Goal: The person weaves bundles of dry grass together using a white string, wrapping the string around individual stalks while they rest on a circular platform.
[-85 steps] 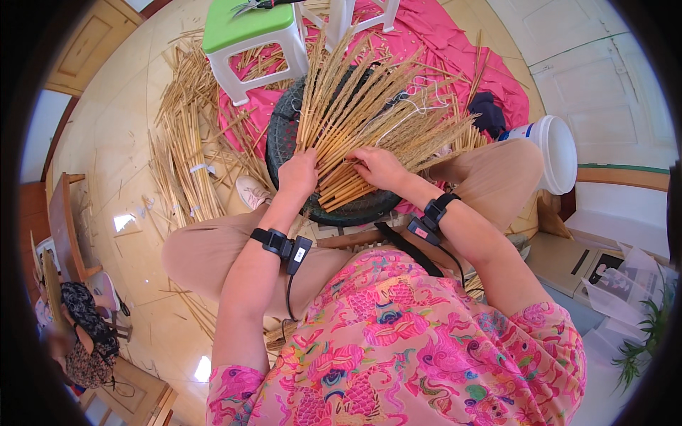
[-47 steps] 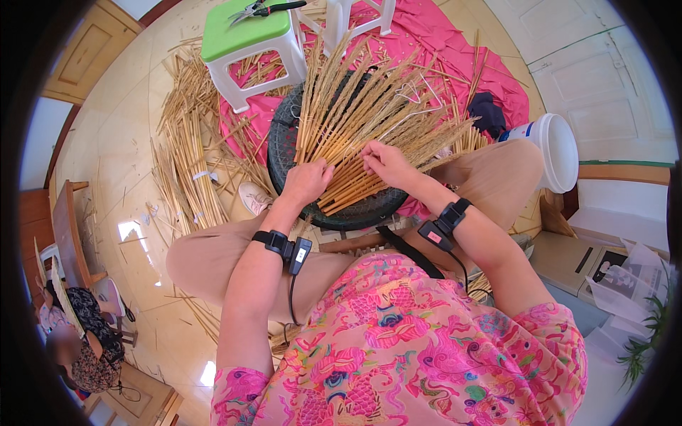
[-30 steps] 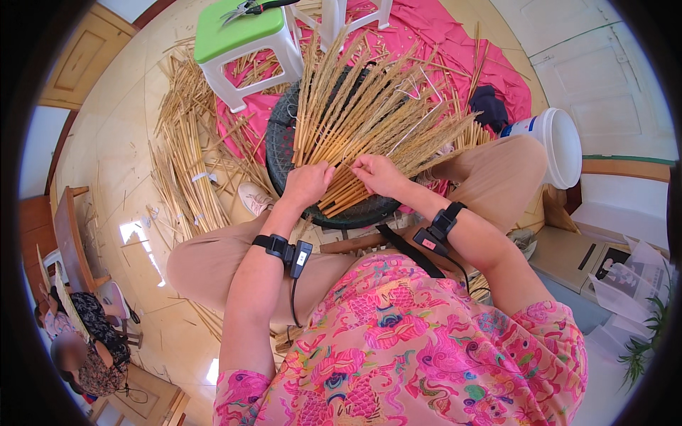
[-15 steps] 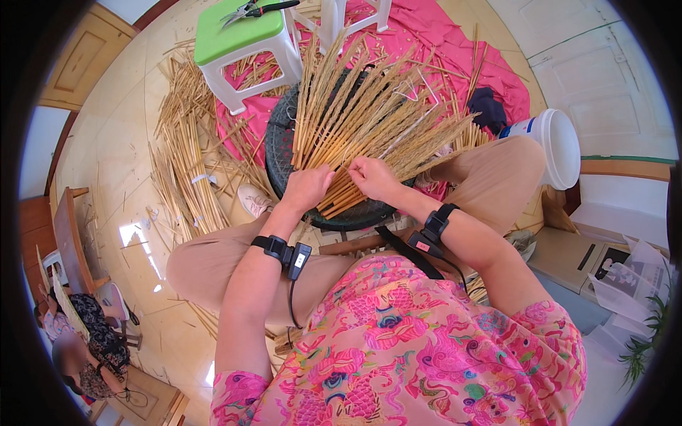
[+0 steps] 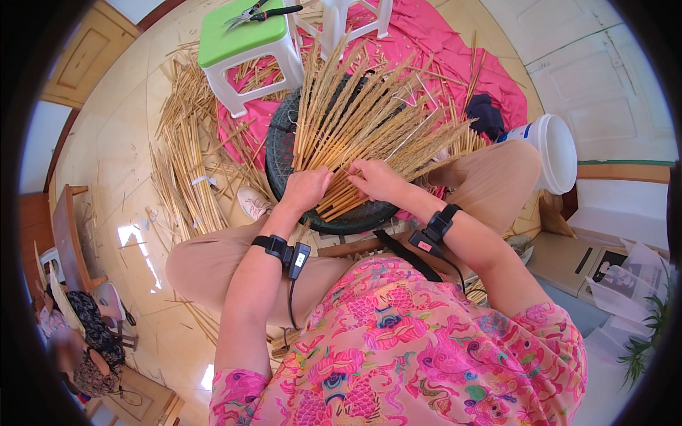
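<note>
Dry stalks [image 5: 339,142] were touched by the left hand [image 5: 305,189]; the right hand [image 5: 379,182] was brought nearer, seemingly for joint work; what each grip held could not be told.

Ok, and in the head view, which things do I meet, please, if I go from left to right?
Brown wooden furniture, tied bundle of stalks, light pink shoe, left hand, right hand, white bucket, green plant.
</note>
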### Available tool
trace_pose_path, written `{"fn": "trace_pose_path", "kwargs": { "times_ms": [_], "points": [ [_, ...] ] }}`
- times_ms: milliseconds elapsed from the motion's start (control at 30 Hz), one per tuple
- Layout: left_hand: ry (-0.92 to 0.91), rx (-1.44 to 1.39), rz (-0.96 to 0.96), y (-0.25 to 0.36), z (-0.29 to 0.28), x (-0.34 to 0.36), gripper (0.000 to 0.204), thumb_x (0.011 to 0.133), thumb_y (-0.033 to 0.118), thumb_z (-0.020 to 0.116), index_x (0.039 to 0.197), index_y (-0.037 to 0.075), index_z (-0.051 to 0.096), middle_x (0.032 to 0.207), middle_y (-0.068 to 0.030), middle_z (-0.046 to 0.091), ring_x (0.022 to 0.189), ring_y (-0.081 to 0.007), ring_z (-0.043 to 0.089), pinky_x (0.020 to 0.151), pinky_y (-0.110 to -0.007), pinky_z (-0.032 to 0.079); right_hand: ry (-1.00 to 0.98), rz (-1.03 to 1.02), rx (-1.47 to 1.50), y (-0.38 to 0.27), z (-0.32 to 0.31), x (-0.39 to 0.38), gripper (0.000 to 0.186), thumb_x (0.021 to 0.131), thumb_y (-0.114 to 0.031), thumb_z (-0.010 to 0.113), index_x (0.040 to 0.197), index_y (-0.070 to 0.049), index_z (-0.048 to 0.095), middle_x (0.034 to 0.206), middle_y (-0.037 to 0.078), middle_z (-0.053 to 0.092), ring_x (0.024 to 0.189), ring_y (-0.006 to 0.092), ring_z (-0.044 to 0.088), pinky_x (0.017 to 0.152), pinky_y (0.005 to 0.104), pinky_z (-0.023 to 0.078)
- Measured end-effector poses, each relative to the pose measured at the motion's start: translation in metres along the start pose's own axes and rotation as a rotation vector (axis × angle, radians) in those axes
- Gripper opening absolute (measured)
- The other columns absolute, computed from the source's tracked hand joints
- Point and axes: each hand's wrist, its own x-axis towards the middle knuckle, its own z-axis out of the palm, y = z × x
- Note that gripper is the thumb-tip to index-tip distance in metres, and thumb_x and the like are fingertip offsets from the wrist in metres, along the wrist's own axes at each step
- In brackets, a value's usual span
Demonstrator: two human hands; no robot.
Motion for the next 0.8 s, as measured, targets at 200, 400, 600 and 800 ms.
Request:
{"fn": "trace_pose_path", "kwargs": {
  "times_ms": [200, 400, 600, 800],
  "points": [
    [-0.018, 0.011, 0.001, 0.002, -0.003, 0.002, 0.028, 0.094, 0.031, 0.043, 0.085, 0.007, 0.052, 0.073, -0.0177, 0.063, 0.073, -0.0367, 0.061, 0.064, -0.048, 0.047, 0.278, -0.191, -0.301, 0.01, 0.011, -0.005, 0.018, 0.081, -0.02, 0.061, 0.09, -0.005, 0.062, 0.075, 0.015, 0.065, 0.072, 0.0349, 0.064, 0.066, 0.046, 0.051],
    [-0.016, -0.005, 0.005, 0.001, -0.001, 0.001, 0.027, 0.094, 0.031, 0.042, 0.086, 0.007, 0.052, 0.073, -0.0179, 0.062, 0.072, -0.0369, 0.061, 0.064, -0.048, 0.047, 0.293, -0.088, -0.601, -0.012, 0.02, -0.009, 0.011, 0.079, -0.01, 0.054, 0.084, -0.002, 0.059, 0.07, 0.02, 0.063, 0.068, 0.0368, 0.064, 0.063, 0.0473, 0.051],
    [0.034, 0.004, 0.02, 0.001, 0.003, 0.001, 0.026, 0.093, 0.029, 0.046, 0.083, 0.006, 0.054, 0.07, -0.017, 0.063, 0.068, -0.0361, 0.062, 0.062, -0.047, 0.048, 0.363, -0.084, -0.496, -0.01, 0.027, -0.005, 0.01, 0.079, -0.007, 0.053, 0.084, 0.0, 0.057, 0.07, 0.023, 0.062, 0.069, 0.0395, 0.064, 0.066, 0.05, 0.051],
    [0.062, 0.02, 0.061, -0.002, 0.006, 0.001, 0.026, 0.092, 0.028, 0.047, 0.082, 0.006, 0.053, 0.067, -0.0165, 0.062, 0.065, -0.0358, 0.062, 0.06, -0.047, 0.048, 0.427, -0.118, -0.378, -0.003, 0.032, -0.003, 0.008, 0.079, -0.007, 0.053, 0.084, -0.001, 0.057, 0.07, 0.024, 0.061, 0.071, 0.0418, 0.061, 0.065, 0.049, 0.05]
  ]
}}
